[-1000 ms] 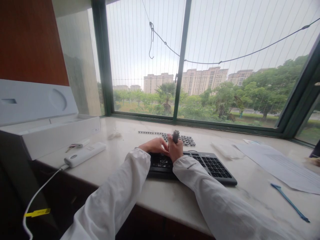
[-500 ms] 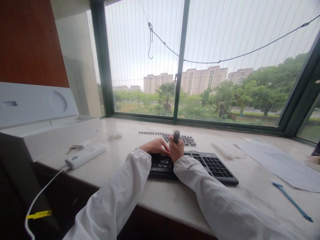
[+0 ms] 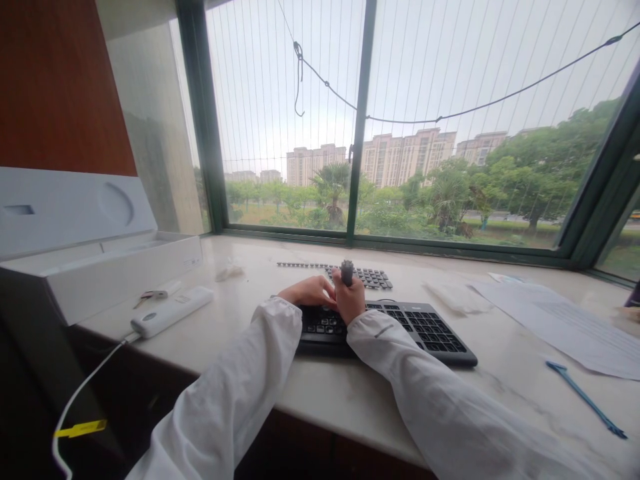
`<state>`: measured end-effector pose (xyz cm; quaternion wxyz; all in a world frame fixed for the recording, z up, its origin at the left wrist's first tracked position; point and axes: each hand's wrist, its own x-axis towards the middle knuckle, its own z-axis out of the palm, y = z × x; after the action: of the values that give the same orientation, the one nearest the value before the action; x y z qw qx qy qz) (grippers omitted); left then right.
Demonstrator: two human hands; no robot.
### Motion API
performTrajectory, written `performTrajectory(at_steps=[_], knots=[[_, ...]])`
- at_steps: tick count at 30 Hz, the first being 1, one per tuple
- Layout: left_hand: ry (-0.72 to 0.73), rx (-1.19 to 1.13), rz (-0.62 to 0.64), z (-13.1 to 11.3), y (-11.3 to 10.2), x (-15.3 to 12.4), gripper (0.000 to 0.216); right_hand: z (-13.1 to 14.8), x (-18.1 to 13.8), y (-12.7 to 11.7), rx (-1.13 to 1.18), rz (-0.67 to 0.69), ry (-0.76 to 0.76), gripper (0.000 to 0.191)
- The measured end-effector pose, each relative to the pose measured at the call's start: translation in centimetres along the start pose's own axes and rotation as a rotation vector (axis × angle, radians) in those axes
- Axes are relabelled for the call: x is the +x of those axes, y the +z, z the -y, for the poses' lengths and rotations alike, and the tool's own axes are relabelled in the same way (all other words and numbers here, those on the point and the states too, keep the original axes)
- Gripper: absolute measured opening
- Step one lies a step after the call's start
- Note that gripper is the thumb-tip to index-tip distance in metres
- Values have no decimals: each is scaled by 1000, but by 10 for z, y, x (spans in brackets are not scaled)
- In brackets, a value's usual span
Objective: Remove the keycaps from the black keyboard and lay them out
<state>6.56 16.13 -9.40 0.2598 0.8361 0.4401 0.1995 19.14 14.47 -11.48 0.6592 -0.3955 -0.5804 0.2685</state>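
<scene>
**A:** What are the fingers doing?

**B:** The right hand (image 3: 350, 301) has its fingers closed round a small grey tool (image 3: 347, 272). The tool is held upright, with its top poking above the fist. The left hand (image 3: 309, 292), just beside it, holds nothing, and its fingers lie loosely open on the keys.

**A:** What is under them?

**B:** A black keyboard (image 3: 425, 330). Both hands are at its left end, and the rest runs off to the right of them. Just beyond the fingertips, rows of loose dark keycaps (image 3: 367, 277) lie on the pale desk (image 3: 350, 393).

**A:** How would this be done well?

**B:** In my judgement, keep the tool vertical, press down with the left hand so the keyboard cannot slide, and work on one key at a time.

**A:** And further out?

**B:** Well left of the hands are a white device (image 3: 170, 310) on a cable and an open white box (image 3: 110, 267). Well to the right are papers (image 3: 560, 323) and a thin blue stick (image 3: 585, 399).
</scene>
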Motion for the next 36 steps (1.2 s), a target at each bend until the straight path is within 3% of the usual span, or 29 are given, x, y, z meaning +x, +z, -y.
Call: performTrajectory(at_steps=[5,11,19,36], knots=[[4,8,-20,1,1,1,27,3,-1,-1,55,120,-24,47],[-21,6,8,-8,-1,-4,34,2,1,0,142,6,108,49],[3,9,46,-10,-2,-5,45,9,1,-1,410,-26,239,47],[-35,-3,-9,-7,-1,-3,39,8,1,-2,376,76,213,46]])
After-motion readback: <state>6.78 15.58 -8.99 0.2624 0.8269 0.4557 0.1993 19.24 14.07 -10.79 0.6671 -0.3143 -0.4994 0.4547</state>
